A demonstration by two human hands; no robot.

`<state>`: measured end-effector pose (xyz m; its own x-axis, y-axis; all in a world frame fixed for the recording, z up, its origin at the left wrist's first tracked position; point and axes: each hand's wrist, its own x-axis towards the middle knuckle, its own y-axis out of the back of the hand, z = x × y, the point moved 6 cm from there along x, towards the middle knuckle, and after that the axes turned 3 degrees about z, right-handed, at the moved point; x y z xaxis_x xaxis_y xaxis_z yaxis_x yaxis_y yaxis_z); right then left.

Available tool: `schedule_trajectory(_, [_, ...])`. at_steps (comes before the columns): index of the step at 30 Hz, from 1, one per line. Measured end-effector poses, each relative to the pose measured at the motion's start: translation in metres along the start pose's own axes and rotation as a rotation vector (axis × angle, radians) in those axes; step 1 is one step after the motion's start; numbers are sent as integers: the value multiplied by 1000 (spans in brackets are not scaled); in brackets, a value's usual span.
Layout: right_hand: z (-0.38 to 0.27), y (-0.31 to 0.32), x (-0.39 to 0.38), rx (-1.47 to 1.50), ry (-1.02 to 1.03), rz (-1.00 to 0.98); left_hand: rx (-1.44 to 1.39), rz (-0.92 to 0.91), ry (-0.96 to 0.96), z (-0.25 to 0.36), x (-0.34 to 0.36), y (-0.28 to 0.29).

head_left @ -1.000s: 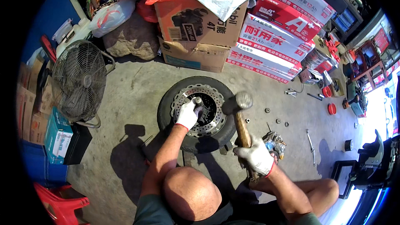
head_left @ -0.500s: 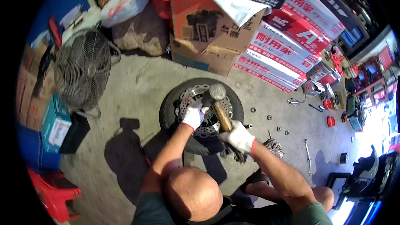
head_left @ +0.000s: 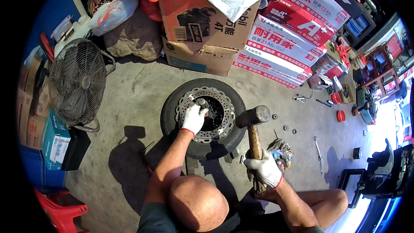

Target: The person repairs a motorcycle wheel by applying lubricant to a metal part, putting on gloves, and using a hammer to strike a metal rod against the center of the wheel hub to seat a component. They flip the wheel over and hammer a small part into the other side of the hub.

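A black tyre point(head_left: 227, 142) lies on its side on the concrete floor, with a perforated silver brake disc point(head_left: 226, 124) on top. My left hand point(head_left: 193, 117), in a white glove with a red cuff, grips a short metal drift point(head_left: 202, 103) standing at the hub, over the dark centre of the wheel. My right hand point(head_left: 265, 168), gloved the same way, is closed round the wooden handle point(head_left: 254, 139) of a large hammer point(head_left: 252, 116). The hammer's head is off to the right of the disc, above the tyre's right edge. My bare knee point(head_left: 196, 200) is below the wheel.
A metal fan point(head_left: 75, 86) and red plastic chair point(head_left: 60, 211) stand left. Stacked cartons point(head_left: 202, 21) and red-white boxes point(head_left: 284, 43) are behind the wheel. Washers point(head_left: 285, 127), a wrench point(head_left: 318, 153), red rings point(head_left: 340, 115) and a crumpled bundle point(head_left: 282, 151) lie right, near black machinery point(head_left: 388, 168).
The hammer swung left over the disc toward my left hand half a second ago, and is now back out to the right with my right hand. My left hand stays at the hub.
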<state>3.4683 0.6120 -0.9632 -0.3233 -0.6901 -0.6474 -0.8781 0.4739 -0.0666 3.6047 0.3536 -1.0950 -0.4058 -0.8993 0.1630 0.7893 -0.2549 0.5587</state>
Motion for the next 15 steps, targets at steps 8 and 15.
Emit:
schedule_trajectory(8, [17, 10, 3, -11, -13, 11, -120, -71, 83, -4, 4, -16])
schedule_trajectory(15, [-89, -22, -7, -267, 188, -49, -122, -86, 90, 8, 4, -15])
